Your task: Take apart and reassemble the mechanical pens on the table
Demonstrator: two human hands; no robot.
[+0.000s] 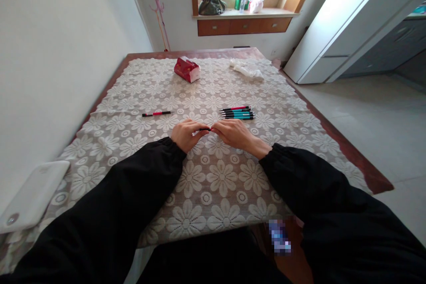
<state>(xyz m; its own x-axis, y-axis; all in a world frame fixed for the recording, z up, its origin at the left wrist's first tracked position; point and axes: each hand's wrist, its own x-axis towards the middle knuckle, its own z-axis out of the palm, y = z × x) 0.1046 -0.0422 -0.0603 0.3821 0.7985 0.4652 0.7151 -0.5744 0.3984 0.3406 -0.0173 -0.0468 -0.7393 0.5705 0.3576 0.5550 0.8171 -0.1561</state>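
Note:
My left hand point(186, 134) and my right hand point(234, 134) meet over the middle of the table point(362, 166), which is covered by a white lace flower cloth. Both pinch one small dark pen point(204, 129), of which only a short black and red piece shows between the fingertips. Just beyond my right hand lies a row of several pens point(238, 112), teal and red with black ends, side by side. A single red and black pen point(156, 114) lies apart, to the left of my left hand.
A red tissue pack point(187, 69) and a crumpled white cloth point(248, 70) sit at the far end of the table. A white flat device point(31, 195) lies at the near left corner. A wall runs along the left; tiled floor and a white cabinet point(336, 31) are right.

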